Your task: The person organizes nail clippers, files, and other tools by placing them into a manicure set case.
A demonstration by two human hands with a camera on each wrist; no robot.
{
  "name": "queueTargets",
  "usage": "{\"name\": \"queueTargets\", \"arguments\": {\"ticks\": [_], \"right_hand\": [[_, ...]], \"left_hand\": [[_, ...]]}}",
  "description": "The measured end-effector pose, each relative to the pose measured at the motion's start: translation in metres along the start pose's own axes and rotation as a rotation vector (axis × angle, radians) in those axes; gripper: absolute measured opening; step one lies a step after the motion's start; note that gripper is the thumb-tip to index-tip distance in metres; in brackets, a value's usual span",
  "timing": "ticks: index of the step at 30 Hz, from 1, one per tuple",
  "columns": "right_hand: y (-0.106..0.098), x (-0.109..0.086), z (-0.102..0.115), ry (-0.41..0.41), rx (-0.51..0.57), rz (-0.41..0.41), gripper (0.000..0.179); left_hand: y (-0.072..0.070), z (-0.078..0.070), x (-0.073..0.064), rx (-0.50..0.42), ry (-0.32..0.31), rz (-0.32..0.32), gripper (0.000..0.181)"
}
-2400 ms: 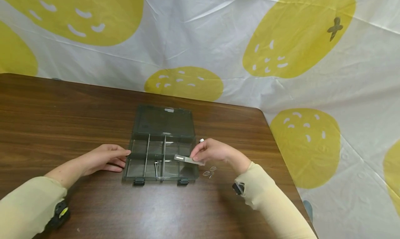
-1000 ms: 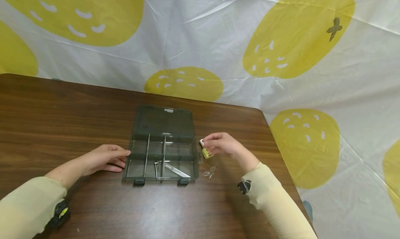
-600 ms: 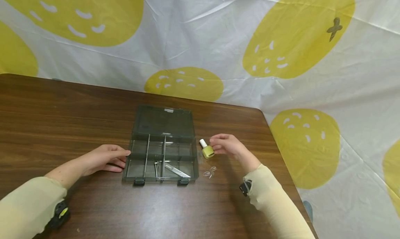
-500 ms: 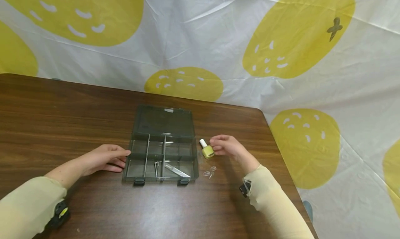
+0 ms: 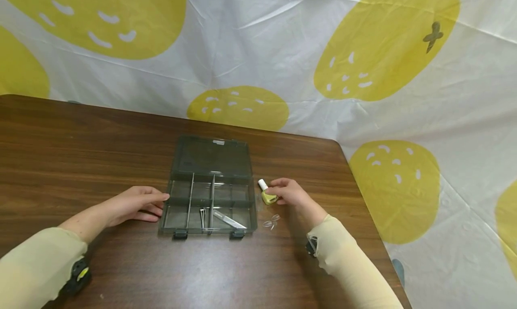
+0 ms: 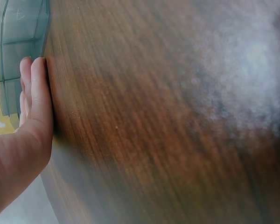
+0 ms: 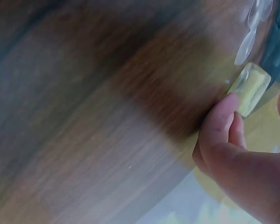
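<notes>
We find the bottle (image 7: pixel 254 87) just right of the box (image 5: pixel 176 217); right hand (image 5: pixel 293 194) angled in, fingers bent at it, clamped or not we cannot tell; left hand (image 5: pixel 135 204) touches the box, fingers relaxed; wooden table (image 5: pixel 218 273); patterned cloth (image 5: pixel 258 44) behind.

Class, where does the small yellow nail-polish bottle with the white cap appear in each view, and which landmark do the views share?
Head: below and slightly right of centre, the bottle by the right hand.
Left wrist: not in it.
Right wrist: the bottle is right, slightly above middle height.
Shared landmark: the dark translucent plastic box, near the middle in head, top left in left wrist, top right in right wrist.
</notes>
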State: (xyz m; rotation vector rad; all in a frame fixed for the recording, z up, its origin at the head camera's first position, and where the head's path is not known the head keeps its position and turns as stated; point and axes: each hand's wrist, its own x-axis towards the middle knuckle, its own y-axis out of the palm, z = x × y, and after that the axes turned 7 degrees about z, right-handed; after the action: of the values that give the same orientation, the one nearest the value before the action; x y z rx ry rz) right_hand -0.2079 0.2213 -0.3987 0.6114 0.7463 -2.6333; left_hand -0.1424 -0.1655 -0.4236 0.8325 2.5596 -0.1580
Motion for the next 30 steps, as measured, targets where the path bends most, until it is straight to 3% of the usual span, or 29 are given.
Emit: {"name": "queueTargets", "arguments": {"ticks": [10,22,30], "right_hand": [[0.013,0.001,0.008,-0.012,-0.12,-0.053,0.048],[0.011,0.0,0.006,-0.029,-0.182,-0.095,0.039],[0.007,0.003,0.001,-0.059,-0.088,-0.073,0.042]], "left_hand": [[-0.001,0.0,0.0,-0.004,-0.001,-0.005,0.052],[0.0,0.001,0.0,-0.001,0.0,-0.002,0.053],[0.0,0.001,-0.001,0.001,0.003,0.002,0.051]]}}
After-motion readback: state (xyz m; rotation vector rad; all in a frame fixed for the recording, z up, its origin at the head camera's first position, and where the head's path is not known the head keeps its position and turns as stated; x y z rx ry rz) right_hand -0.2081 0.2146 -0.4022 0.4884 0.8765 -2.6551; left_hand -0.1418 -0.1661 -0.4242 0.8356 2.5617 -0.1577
